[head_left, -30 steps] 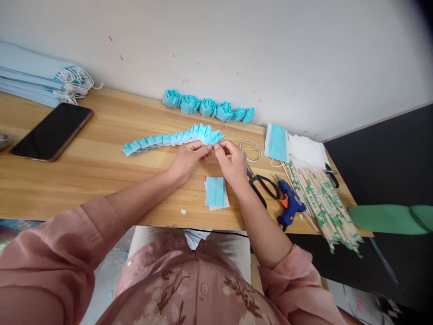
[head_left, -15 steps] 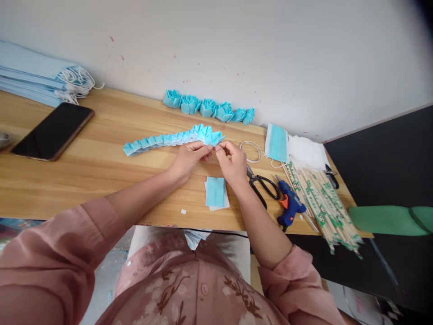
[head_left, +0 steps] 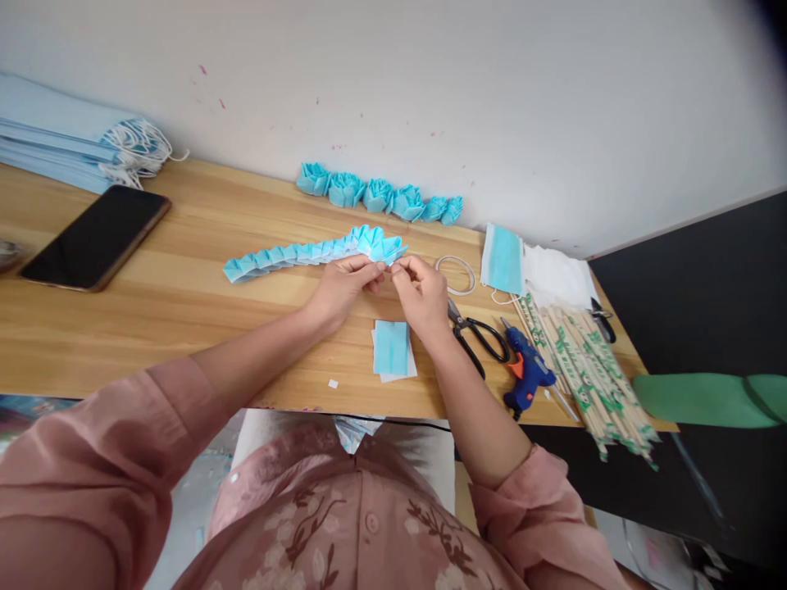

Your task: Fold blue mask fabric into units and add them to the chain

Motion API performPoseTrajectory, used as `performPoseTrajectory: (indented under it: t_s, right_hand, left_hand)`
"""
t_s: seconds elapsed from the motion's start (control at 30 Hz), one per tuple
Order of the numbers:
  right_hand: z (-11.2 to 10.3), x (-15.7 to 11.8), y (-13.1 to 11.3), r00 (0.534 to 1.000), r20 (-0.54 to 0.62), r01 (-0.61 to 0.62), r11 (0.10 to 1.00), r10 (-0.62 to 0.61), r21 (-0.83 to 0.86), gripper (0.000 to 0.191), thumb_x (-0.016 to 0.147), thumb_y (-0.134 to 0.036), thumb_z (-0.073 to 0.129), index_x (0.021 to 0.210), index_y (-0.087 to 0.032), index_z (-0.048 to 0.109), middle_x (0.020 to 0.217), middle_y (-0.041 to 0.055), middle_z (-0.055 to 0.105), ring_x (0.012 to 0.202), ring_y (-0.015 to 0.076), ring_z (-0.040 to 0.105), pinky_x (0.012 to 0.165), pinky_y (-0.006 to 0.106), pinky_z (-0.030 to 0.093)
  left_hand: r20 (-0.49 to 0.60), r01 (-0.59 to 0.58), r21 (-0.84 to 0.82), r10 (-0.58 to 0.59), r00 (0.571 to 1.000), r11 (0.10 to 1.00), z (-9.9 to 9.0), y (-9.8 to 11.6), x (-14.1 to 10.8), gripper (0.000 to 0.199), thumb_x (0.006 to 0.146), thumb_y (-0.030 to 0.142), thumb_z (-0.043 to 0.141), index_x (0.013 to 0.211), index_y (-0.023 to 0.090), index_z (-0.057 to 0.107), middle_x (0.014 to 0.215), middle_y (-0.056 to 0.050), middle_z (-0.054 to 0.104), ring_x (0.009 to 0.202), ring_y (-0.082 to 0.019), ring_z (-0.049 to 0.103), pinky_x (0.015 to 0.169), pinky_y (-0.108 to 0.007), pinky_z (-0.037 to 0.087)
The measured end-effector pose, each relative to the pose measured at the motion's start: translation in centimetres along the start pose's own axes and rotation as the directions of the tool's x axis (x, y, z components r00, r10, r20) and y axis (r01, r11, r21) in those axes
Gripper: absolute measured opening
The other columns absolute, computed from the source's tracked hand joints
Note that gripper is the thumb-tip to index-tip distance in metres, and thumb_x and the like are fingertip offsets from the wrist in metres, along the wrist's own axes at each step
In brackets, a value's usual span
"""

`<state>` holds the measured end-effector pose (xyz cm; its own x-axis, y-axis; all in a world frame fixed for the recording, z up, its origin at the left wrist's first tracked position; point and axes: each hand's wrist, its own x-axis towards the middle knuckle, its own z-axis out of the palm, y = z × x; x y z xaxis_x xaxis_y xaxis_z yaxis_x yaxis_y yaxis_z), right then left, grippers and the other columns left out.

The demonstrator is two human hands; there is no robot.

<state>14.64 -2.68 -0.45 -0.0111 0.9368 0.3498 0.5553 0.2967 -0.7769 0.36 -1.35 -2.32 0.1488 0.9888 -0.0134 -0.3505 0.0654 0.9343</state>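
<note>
Almost nothing moves since the earlier frame. The left hand (head_left: pixel 340 293) and right hand (head_left: pixel 424 293), fingers closed, pinch the strip (head_left: pixel 313 252) before the flowers (head_left: pixel 377 195); I judge light, even pressure protects its folds.

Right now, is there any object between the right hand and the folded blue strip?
Nothing visible: the right hand pinches the right end of the folded blue strip, and the left hand holds it too.
</note>
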Motion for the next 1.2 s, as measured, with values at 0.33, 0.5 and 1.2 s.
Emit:
performPoseTrajectory:
  t_s: [0.33,0.5,1.2]
  right_hand:
    - [-0.4,0.5,1.6,0.978,-0.207,0.022,0.988,0.01,0.153,0.02,0.091,-0.037,0.057,0.107,-0.025,0.057,0.091,0.0015,0.067,0.086,0.0176,0.065,0.08,0.033,0.051]
    - [0.3,0.8,2.3,0.994,0.093,-0.094,0.923,0.063,0.374,0.05,0.085,-0.04,0.069,0.13,-0.027,0.05,0.093,0.0017,0.072,0.093,0.0212,0.07,0.089,0.041,0.056]
    - [0.1,0.6,1.9,0.98,0.124,-0.196,0.881,0.158,0.431,0.051,0.086,-0.037,0.068,0.133,-0.031,0.052,0.077,-0.0034,0.062,0.076,0.0176,0.062,0.082,0.039,0.054]
  left_hand:
    - [-0.006,0.072,-0.13,-0.073,0.997,0.989,-0.2,0.5,0.1,0.021,0.084,0.022,0.067,0.066,0.015,0.06,0.069,0.0,0.062,0.061,-0.009,0.053,0.065,-0.024,0.042]
    - [0.039,0.064,-0.098,-0.06,0.997,0.993,-0.2,0.7,0.0,0.022,0.084,0.023,0.067,0.065,0.015,0.059,0.069,-0.001,0.062,0.061,-0.009,0.054,0.065,-0.025,0.042]
    - [0.099,-0.005,0.088,-0.004,0.995,0.996,0.1,0.8,-0.2,0.023,0.079,0.033,0.073,0.068,0.017,0.06,0.068,0.001,0.059,0.061,-0.009,0.051,0.064,-0.025,0.042]
